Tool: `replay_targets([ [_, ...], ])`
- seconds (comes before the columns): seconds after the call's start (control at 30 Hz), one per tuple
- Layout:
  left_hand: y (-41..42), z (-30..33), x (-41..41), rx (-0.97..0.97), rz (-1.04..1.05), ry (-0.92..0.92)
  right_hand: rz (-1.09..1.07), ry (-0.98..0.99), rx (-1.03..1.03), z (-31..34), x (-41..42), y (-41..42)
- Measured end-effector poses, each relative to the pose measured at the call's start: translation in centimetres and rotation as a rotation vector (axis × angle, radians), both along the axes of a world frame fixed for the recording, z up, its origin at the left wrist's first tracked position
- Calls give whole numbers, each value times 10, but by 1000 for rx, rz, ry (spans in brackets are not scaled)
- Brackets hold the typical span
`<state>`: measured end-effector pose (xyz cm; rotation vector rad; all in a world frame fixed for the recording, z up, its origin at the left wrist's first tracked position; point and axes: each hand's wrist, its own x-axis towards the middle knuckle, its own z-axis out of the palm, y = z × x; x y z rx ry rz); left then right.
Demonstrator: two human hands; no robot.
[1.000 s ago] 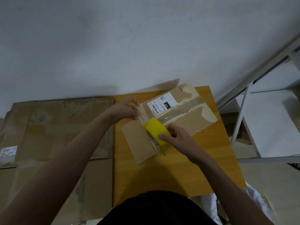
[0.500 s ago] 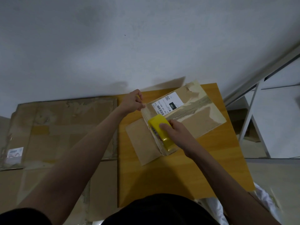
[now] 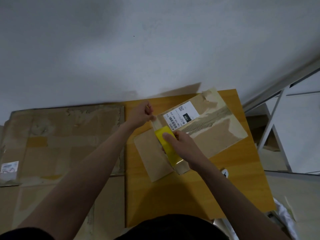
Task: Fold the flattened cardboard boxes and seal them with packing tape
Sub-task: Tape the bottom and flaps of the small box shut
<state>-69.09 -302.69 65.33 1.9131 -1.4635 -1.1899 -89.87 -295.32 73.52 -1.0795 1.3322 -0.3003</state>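
Note:
A folded cardboard box (image 3: 213,137) with a white shipping label (image 3: 181,116) lies on a small wooden table (image 3: 173,193). One brown flap (image 3: 150,156) sticks out to the left. My right hand (image 3: 181,144) grips a yellow roll of packing tape (image 3: 167,144) pressed against the box's left end. My left hand (image 3: 142,113) pinches the free end of the tape at the box's upper left corner. A strip of clear tape runs between the two hands.
Several flattened cardboard boxes (image 3: 60,142) lie on the floor left of the table. A white metal shelf frame (image 3: 277,122) stands to the right. A grey wall rises behind the table. White fabric (image 3: 284,215) lies at the table's lower right corner.
My right hand has drawn the yellow roll down along the box's left end, toward me. My left hand has lifted slightly and pinches the tape end at the upper corner.

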Motion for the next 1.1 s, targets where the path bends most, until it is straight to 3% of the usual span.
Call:
replay_targets([
  [0.27, -3, -11, 3, -1, -1, -1, -18, -13, 17, -2, 6, -5],
  [0.53, 8, -13, -2, -194, -82, -247, 95, 18, -106, -14, -11, 15],
  [0.7, 42, -17, -2, -561, -489, -567, 105, 6, -211, -29, -26, 34],
  [0.9, 62, -35, 18, -489, -822, -651, 69, 20, -308, -43, -22, 43],
  [1.1, 59, -37, 26, -364, -929, -722, 33, 14, -345, -41, -18, 48],
])
